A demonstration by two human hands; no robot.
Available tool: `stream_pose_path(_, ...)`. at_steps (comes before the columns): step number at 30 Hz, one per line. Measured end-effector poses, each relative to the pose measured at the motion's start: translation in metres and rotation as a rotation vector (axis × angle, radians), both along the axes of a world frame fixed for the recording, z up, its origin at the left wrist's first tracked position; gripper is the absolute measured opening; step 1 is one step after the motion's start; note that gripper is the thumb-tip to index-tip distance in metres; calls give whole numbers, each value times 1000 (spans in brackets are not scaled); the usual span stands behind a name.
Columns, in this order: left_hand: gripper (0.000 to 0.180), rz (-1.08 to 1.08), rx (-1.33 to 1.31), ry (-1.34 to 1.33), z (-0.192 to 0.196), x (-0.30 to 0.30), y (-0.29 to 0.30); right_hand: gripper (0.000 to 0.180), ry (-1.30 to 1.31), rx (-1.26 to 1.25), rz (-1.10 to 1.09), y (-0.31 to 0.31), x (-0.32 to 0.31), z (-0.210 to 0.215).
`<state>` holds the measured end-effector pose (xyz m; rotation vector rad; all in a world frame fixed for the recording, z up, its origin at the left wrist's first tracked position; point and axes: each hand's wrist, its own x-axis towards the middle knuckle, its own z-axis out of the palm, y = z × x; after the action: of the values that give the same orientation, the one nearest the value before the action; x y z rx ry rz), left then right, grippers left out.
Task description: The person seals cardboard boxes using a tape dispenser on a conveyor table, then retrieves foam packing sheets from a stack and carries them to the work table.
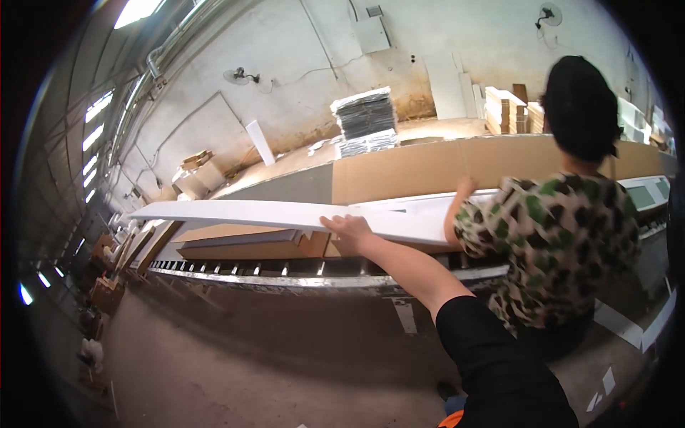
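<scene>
A long white panel (250, 212) lies at a slant over the roller conveyor, its far left end raised above the boxes. My right hand (348, 228) reaches in from the lower right in a black sleeve and grips the panel's near edge, fingers over its top. Whether the thumb is tucked beneath cannot be made out. My left hand is out of sight. Beside my arm, a co-worker in a camouflage shirt (556, 242) and dark cap bends over the panel's right part; one of their hands (466, 189) is near an opened cardboard sheet (399, 167).
Under the panel, a flat brown carton (242, 246) rests on the roller conveyor (285, 271). Stacked wrapped panels (365, 118) stand beyond, near the wall. White scraps (619, 324) litter the floor at right, behind the co-worker. Wall fans (241, 75) hang above.
</scene>
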<state>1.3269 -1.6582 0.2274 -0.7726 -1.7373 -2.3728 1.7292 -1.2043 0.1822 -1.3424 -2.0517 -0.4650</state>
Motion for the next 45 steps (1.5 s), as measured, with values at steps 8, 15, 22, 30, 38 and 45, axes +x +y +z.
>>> stream_pose_path(8,69,22,-54,26,14,42,79,33,-107,-192,-261,81,102,-149)
stream_pose_path(15,70,-190,-16,72,17,40,168,67,20,-104,-233,31,135,-132)
stream_pose_path(22,71,-662,101,201,19,63,287,107,616,-290,749,-171,-15,25)
stream_pose_path(30,72,-1070,426,331,30,141,356,106,905,-351,240,-334,-1,24)
stream_pose_path(38,69,-1398,220,-124,62,184,289,100,1198,179,-8,-460,43,55)
stream_pose_path(45,68,-1487,719,907,3,199,187,82,1452,735,-269,-710,166,46)
